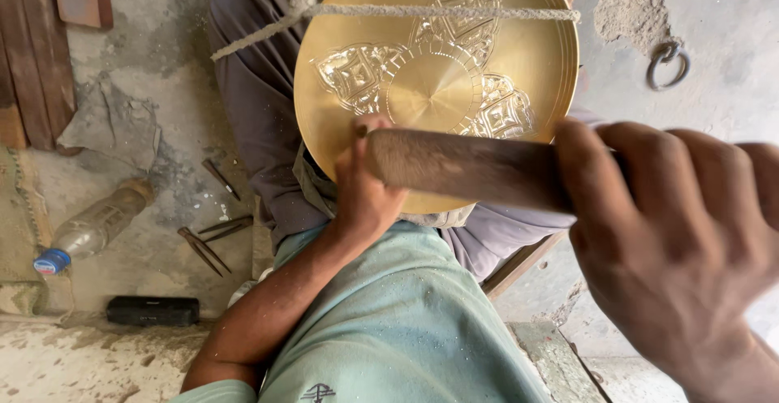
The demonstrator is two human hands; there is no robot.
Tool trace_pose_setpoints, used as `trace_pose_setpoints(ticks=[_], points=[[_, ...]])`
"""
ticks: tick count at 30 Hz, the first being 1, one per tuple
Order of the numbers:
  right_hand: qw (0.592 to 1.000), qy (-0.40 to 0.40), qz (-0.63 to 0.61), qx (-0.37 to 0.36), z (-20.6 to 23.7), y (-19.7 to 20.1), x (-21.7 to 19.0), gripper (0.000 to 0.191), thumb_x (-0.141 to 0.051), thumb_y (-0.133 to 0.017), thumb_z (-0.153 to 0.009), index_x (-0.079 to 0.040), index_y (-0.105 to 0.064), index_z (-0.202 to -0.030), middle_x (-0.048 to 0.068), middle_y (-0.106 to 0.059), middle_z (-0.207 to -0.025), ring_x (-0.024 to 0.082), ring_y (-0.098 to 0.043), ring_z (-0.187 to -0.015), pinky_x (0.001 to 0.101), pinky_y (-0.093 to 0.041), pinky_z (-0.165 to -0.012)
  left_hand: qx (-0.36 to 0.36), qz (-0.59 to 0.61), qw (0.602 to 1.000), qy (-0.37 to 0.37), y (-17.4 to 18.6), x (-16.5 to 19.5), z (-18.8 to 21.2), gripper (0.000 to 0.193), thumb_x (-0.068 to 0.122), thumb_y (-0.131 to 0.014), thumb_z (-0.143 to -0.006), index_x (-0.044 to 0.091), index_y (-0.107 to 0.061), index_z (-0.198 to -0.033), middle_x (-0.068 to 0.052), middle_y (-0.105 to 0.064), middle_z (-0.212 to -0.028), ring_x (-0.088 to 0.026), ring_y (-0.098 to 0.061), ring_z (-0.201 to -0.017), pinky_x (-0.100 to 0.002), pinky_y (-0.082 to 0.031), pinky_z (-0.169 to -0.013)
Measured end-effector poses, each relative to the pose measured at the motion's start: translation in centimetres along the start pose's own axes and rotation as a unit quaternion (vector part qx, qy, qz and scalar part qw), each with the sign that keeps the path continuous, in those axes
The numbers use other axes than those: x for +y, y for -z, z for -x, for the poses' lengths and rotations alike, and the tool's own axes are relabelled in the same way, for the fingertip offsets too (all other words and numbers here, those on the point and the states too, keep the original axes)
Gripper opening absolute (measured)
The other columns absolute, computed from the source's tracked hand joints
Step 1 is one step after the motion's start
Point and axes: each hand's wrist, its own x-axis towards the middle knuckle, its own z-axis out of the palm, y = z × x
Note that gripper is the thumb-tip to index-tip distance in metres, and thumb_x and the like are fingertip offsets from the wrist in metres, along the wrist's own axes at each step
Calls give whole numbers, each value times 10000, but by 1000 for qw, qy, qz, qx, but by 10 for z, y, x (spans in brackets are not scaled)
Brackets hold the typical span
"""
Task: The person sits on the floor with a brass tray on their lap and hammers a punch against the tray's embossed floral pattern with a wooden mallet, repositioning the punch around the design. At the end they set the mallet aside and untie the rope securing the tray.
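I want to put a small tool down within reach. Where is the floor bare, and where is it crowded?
Bare concrete lies right of the brass plate, between the sand pile and metal ring. Left is crowded: chisels, plastic bottle, black block.

Soft, even daylight fills my view, glaring off the middle of the brass plate [438, 86], while my right hand [673, 241] and its wooden mallet [462, 168] loom close, blurred, shadowing the plate's lower rim.

Plastic bottle [96, 226], metal ring [668, 63], perhaps chisels [213, 239] on floor.
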Motion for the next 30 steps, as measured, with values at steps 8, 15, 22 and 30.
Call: trace_pose_setpoints(ticks=[8, 15, 22, 30], points=[[952, -193, -231, -47, 62, -30, 19, 489, 164, -705, -967, 37, -559, -1416, 188, -602, -1192, 259, -596, -983, 311, -544, -863, -190, 57, 974, -111, 0, 5, -37, 453, 110, -777, -983, 92, -508, -1348, -83, -730, -995, -172, -765, -852, -307, -618, -706], [958, -186, -217, -25, 90, -48, 22, 451, 181, -694, -952, 68, -548, -1364, 205, -607, -1173, 286, -600, -995, 326, -550, -880, -230, -29, 952, -199, -13, 0, -44, 384, 199, -769, -1000, 138, -563, -1317, -41, -706, -931, -199, -720, -807, -347, -579, -666], [905, -231, -355, 26, 85, -62, 18, 494, 66, -726, -991, 137, -411, -1365, 209, -618, -1145, 274, -670, -985, 318, -559, -836, -259, -15, 940, -221, -10, -3, -47, 361, 182, -754, -1021, 138, -554, -1319, -33, -683, -920, -200, -704, -789, -354, -574, -667], [968, -162, -191, -3, 97, -84, 25, 389, -15, -675, -1005, 34, -516, -1357, 139, -625, -1123, 215, -631, -920, 302, -520, -824, -278, -18, 935, -221, -10, -4, -47, 348, 180, -743, -1034, 131, -543, -1315, -54, -672, -949, -231, -704, -810, -380, -563, -671]])
